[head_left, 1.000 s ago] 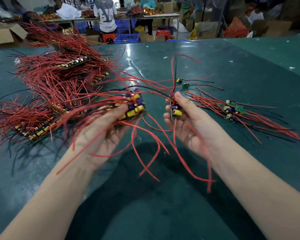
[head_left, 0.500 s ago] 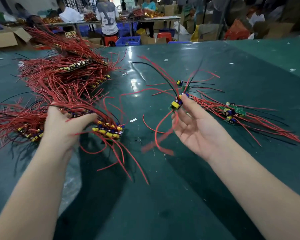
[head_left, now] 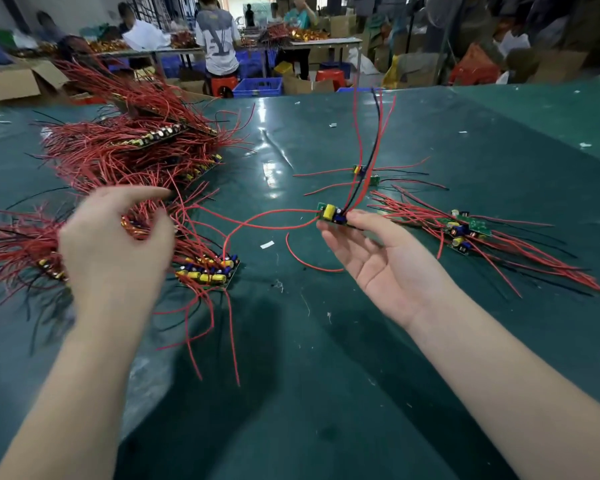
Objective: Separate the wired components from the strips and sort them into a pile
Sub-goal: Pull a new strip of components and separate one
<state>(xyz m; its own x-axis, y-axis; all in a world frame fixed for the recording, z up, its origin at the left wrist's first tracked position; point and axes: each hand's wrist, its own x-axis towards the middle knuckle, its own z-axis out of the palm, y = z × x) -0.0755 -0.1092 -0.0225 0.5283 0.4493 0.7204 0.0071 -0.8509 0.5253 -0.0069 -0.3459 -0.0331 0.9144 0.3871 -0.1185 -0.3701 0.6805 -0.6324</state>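
Note:
My right hand (head_left: 385, 265) is palm up and pinches one small green wired component (head_left: 330, 212) at its fingertips, its red and black wires trailing up and to the left. My left hand (head_left: 118, 251) hovers with loosely spread fingers over the strips and holds nothing. A short strip (head_left: 208, 271) of yellow and blue parts with red wires lies on the mat just right of that hand. The pile of separated components (head_left: 465, 230) lies to the right of my right hand.
A big heap of red-wired strips (head_left: 132, 147) fills the far left, and more strips (head_left: 14, 244) lie at the left edge. Two loose components (head_left: 359, 169) sit beyond my right hand. The green mat (head_left: 326, 375) covers the table. People work at benches behind.
My left hand carried the strip left, set it on the mat and let go. My right hand kept the broken-off component and moved it right, toward the pile.

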